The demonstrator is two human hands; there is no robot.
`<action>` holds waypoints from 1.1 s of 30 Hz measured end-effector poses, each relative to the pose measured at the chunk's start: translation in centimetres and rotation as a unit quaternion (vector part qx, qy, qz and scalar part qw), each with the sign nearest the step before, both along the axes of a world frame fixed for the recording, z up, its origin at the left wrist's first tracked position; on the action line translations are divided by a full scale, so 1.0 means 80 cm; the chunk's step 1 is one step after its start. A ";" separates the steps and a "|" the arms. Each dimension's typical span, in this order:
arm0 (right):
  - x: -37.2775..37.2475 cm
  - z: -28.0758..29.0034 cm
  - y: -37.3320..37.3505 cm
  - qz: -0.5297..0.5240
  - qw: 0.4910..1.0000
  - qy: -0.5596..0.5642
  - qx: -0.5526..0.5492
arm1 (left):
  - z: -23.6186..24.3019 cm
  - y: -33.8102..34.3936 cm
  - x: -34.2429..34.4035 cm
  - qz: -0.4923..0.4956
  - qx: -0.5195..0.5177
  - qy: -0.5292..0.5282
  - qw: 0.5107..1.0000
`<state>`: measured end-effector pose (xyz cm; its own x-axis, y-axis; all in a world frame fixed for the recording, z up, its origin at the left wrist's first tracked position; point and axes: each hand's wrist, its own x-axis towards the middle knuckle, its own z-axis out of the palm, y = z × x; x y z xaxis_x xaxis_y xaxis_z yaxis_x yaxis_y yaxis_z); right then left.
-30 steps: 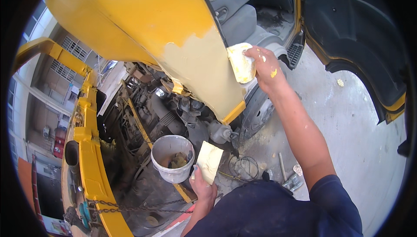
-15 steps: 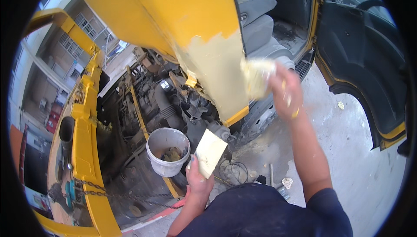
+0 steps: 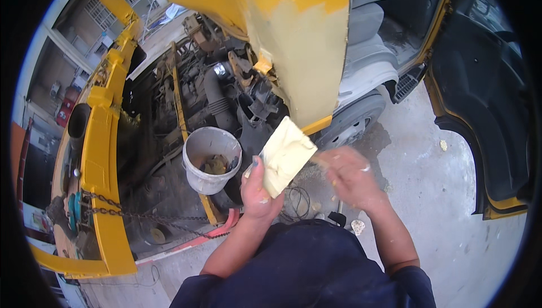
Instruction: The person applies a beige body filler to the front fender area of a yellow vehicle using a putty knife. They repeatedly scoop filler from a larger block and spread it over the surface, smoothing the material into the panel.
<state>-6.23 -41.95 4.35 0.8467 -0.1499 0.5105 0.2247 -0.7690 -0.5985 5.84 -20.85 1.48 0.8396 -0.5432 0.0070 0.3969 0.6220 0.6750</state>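
My left hand is closed round the lower left edge of a flat putty board, its upper face thickly coated in pale yellow putty. Just right of the board, my right hand is closed, blurred by motion. Its fingers hold a putty spreader, seen nearly edge-on, close to the board's right edge; whether they touch I cannot tell. Above both hands stands a yellow cab panel, its lower part covered by a smooth cream layer of putty with an uneven upper border.
A white bucket with scraps inside stands left of my left hand. Behind it are dirty engine parts and a black ribbed hose. A yellow frame beam with a chain lies farther left. At right hangs an open door; a wheel sits below the cab.
My right hand has come down from the panel's right edge to beside the board, bringing the spreader. The view has shifted, and the board appears higher in it.
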 end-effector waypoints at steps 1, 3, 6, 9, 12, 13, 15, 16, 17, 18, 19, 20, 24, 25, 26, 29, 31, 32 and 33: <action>-0.005 -0.006 -0.003 -0.050 0.999 -0.001 -0.011 | 0.005 -0.002 -0.002 0.011 0.018 -0.028 0.999; -0.007 -0.007 -0.007 -0.100 0.989 -0.101 0.033 | 0.014 -0.004 -0.007 0.030 0.054 -0.083 0.995; -0.005 0.021 0.004 -0.101 0.977 -0.185 0.005 | -0.004 0.017 -0.004 0.091 0.215 -0.205 0.950; 0.006 0.027 0.027 -0.072 0.983 -0.167 -0.016 | -0.006 0.016 -0.002 0.099 0.243 -0.230 0.937; 0.017 0.022 0.055 -0.075 0.986 -0.146 -0.025 | 0.005 0.022 0.001 0.087 0.250 -0.246 0.932; 0.021 0.018 0.063 -0.077 0.987 -0.141 -0.030 | 0.009 0.023 0.004 0.084 0.258 -0.262 0.926; 0.022 0.012 0.081 -0.065 0.989 -0.125 -0.045 | 0.018 0.025 0.007 0.088 0.254 -0.276 0.923; 0.022 0.013 0.088 -0.051 0.990 -0.120 -0.046 | 0.022 0.027 0.012 0.092 0.250 -0.285 0.921; 0.023 0.014 0.095 -0.037 0.992 -0.115 -0.048 | 0.022 0.031 0.017 0.087 0.244 -0.286 0.923; 0.021 0.011 0.101 -0.021 0.993 -0.103 -0.050 | 0.020 0.036 0.022 0.082 0.238 -0.286 0.924; 0.021 0.010 0.105 -0.005 0.994 -0.087 -0.061 | 0.020 0.038 0.028 0.075 0.229 -0.290 0.926; 0.021 0.008 0.109 0.010 0.995 -0.071 -0.071 | 0.021 0.041 0.033 0.087 0.222 -0.258 0.936; 0.027 -0.007 0.106 -0.003 0.999 -0.046 -0.015 | -0.008 0.078 0.066 0.187 0.362 -0.379 0.831; 0.030 -0.009 0.106 -0.027 0.998 -0.059 0.015 | -0.011 0.084 0.072 0.224 0.363 -0.391 0.815; 0.035 0.000 0.095 -0.072 0.994 -0.078 0.011 | -0.008 0.087 0.077 0.260 0.366 -0.401 0.799; 0.065 0.050 0.067 -0.240 0.945 -0.145 0.169 | 0.026 0.081 0.083 0.190 0.163 -0.165 0.954; 0.092 0.081 0.040 -0.285 0.898 -0.184 0.279 | 0.024 0.091 0.090 0.168 0.154 -0.157 0.961; 0.103 0.094 0.026 -0.294 0.891 -0.206 0.278 | 0.022 0.090 0.092 0.167 0.147 -0.140 0.965; 0.115 0.104 0.013 -0.300 0.884 -0.226 0.277 | 0.019 0.096 0.095 0.150 0.149 -0.155 0.965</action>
